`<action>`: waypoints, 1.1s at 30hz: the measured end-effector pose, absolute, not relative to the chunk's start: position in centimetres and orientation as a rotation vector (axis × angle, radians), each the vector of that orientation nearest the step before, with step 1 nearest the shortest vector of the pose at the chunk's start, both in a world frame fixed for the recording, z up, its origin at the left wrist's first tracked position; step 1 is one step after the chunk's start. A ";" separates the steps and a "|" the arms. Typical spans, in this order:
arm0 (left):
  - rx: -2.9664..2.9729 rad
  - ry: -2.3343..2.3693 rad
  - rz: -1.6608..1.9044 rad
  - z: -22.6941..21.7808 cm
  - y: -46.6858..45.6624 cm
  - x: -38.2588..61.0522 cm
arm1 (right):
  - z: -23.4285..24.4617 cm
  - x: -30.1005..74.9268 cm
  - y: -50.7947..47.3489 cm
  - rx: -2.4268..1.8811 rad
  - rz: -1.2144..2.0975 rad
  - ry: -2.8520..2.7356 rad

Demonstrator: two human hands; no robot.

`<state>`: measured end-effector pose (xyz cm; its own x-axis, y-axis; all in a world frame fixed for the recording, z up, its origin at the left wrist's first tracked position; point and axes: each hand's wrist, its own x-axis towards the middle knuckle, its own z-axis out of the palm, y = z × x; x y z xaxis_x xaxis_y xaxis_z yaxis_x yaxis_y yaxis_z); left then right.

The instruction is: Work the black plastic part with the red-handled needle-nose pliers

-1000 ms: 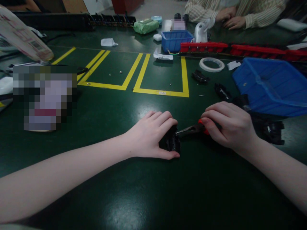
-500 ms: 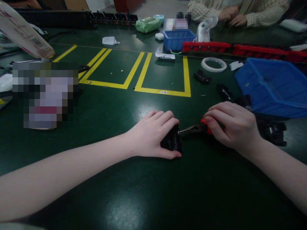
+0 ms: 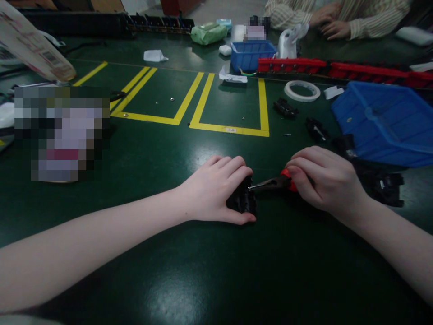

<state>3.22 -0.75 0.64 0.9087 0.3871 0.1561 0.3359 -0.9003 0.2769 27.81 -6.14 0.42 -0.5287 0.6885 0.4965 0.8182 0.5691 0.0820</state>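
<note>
My left hand [image 3: 213, 189] is wrapped around a small black plastic part [image 3: 242, 201] and presses it onto the dark green table [image 3: 203, 271]. My right hand [image 3: 324, 178] is closed on the red handles of needle-nose pliers [image 3: 272, 183]. The pliers' thin metal tips point left and touch the upper right side of the black part. Most of the part is hidden under my left fingers.
A large blue bin [image 3: 382, 122] sits to the right, with several loose black parts [image 3: 385, 185] beside it. Yellow tape lines [image 3: 230, 131], a tape roll [image 3: 302, 90], a small blue bin [image 3: 249, 55] and red strips [image 3: 338, 70] lie farther back. Another person's hands [image 3: 326, 20] rest at the far edge.
Both hands stay almost where they were. The pliers' tips remain at the black part, with only a slight shift of the view.
</note>
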 end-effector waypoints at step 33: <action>2.859 0.546 0.317 0.8 -0.9 3.2 | 0.6 28.1 -5.9 -1.221 -0.484 -2.414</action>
<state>3.24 -0.87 0.76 0.9082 0.3828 0.1693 0.3368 -0.9085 0.2473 28.14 -5.92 0.57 -0.5442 0.6832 0.4870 0.8180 0.5609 0.1271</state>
